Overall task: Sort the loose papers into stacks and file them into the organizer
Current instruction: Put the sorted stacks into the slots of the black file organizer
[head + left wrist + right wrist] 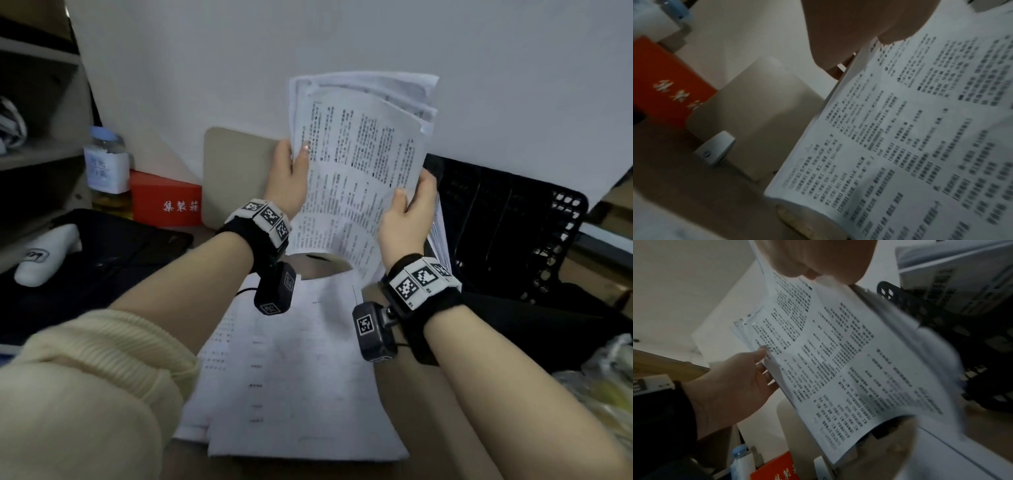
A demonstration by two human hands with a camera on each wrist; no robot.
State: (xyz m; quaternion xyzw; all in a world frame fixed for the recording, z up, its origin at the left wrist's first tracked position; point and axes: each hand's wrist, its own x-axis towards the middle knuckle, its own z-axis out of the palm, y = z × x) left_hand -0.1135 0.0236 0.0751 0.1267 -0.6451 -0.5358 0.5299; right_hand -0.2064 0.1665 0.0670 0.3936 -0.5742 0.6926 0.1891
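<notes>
A sheaf of printed papers [359, 164] stands upright above the desk, its lower end curling. My left hand [291, 171] grips its left edge, thumb on the front sheet. My right hand [407, 212] grips the lower right edge. The same sheaf [910, 138] fills the left wrist view, and in the right wrist view the sheaf [849, 361] has a staple near its top corner, with the left hand [740, 378] at its edge. More loose papers [294, 377] lie flat on the desk below. The black mesh organizer [507, 222] stands to the right.
A red box [164, 202] and a labelled bottle [106, 168] stand at the back left, beside a beige board [239, 171] against the wall. A black bag [102, 260] and white object [44, 253] lie left. Shelves [34, 102] rise far left.
</notes>
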